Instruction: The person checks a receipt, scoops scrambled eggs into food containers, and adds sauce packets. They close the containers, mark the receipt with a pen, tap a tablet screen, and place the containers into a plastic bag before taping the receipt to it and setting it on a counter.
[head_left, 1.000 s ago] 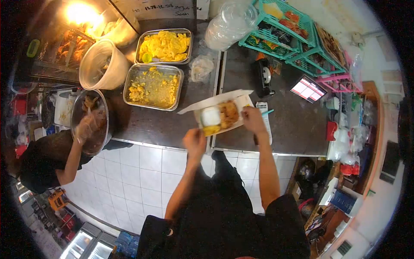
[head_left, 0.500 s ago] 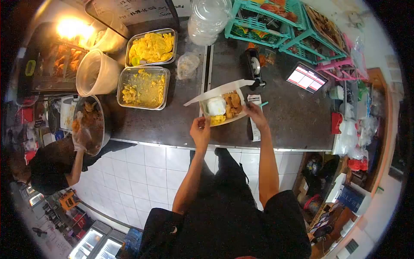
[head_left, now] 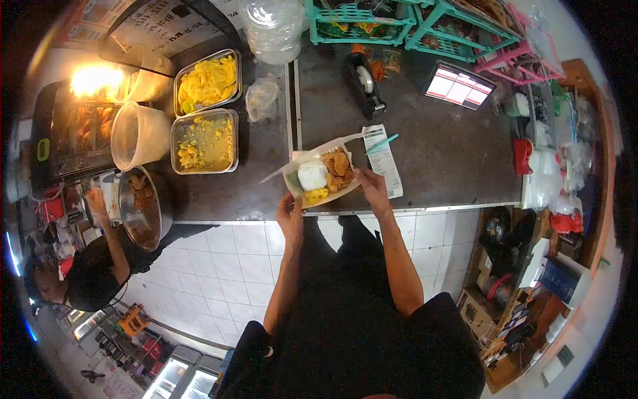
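Note:
An open paper takeaway box is between my two hands near the counter's front edge, its lid folded back on the far side. In it are a mound of white rice, pieces of fried chicken and some yellow scrambled egg. My left hand is closed on the box's near left corner. On the right side wall, my right hand grips with its fingers at the rim. Just beyond my right hand lies a printed receipt with a turquoise pen across it.
Two trays of yellow egg, one fuller and one sparser, stand left, beside a plastic tub and a metal bowl. A co-worker's arm is by the bowl. Behind are a tape dispenser, tablet and green baskets.
My hands have brought the box closer to the counter's front edge, and the right one grips its side more firmly. The co-worker's hand has left the metal bowl. The view has shifted.

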Available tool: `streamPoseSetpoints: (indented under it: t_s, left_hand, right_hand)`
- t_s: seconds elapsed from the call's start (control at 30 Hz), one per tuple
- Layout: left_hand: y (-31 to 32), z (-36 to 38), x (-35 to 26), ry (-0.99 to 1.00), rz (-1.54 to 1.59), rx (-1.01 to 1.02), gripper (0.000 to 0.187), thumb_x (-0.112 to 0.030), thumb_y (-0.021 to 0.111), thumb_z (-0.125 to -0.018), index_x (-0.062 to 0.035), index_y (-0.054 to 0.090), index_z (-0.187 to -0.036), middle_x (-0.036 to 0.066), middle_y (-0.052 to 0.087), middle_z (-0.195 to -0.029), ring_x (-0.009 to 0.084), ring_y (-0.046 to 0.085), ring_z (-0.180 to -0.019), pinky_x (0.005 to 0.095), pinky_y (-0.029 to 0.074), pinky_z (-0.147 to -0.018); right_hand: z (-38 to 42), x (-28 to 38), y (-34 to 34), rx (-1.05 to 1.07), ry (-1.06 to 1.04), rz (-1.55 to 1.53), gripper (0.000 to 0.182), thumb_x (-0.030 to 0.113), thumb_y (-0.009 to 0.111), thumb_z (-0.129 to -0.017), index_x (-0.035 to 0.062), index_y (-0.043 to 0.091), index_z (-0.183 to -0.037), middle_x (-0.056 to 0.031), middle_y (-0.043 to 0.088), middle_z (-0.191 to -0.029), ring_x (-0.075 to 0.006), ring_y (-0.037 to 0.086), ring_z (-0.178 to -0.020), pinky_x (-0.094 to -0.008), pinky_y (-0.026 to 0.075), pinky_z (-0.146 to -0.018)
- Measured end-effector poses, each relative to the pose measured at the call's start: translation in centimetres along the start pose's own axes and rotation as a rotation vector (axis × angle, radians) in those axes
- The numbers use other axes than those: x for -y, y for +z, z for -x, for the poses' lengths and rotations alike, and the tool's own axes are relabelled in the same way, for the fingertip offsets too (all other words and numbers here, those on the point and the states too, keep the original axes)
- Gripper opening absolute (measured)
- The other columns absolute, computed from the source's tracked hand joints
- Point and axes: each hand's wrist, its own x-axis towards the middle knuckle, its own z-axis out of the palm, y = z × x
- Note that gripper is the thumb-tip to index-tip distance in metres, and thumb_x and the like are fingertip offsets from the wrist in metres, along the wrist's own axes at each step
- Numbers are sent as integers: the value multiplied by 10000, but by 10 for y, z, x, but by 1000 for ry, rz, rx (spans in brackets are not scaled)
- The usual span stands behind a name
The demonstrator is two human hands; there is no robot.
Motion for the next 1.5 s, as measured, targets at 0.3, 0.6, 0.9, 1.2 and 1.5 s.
streamPoseSetpoints:
  t_s: [0.3, 0.6, 0.9, 1.2, 1.5]
  left_hand:
    - [0, 5, 1, -15, 61, 4, 239, -211, 676, -939, -18, 637, -1074, 16, 658, -934, 86, 590, -805, 234, 479, -708]
    - [-20, -4, 11, -27, 98, 83, 273, -186, 682, -931, 4, 648, -1124, 48, 671, -1054, 121, 597, -981, 270, 451, -898]
    - [-23, -38, 9, 24, -15, 147, 330, -202, 668, -944, 12, 649, -1195, 79, 675, -1108, 140, 598, -1023, 298, 442, -949]
    - [-9, -59, -109, 806, -656, 5, 439, -87, 701, -866, -16, 589, -1284, 159, 623, -1260, 290, 590, -1175, 370, 468, -973]
    - [-33, -73, -51, 771, -660, 237, 248, -8, 738, -774, -10, 648, -1006, 111, 689, -942, 194, 668, -842, 307, 521, -750]
  right_hand:
    - [13, 1, 18, -122, -203, 157, 491, 432, 661, -913, -48, 652, -1015, -128, 690, -787, -167, 645, -724, -306, 502, -631]
    - [37, -9, 26, -260, -335, 433, 385, 353, 633, -936, -29, 638, -985, -211, 653, -721, -275, 685, -647, -371, 496, -557]
    - [45, -18, 41, -312, -309, 271, 414, 391, 557, -966, -24, 564, -966, -247, 607, -652, -420, 635, -583, -461, 484, -516]
    - [14, 65, -38, -406, -873, 560, 496, 190, 758, -797, 73, 606, -1254, -150, 692, -1063, -331, 643, -917, -439, 517, -814]
    - [18, 19, -13, -172, -1045, 818, 351, 0, 699, -690, 16, 638, -1035, -146, 676, -988, -267, 658, -943, -376, 558, -750]
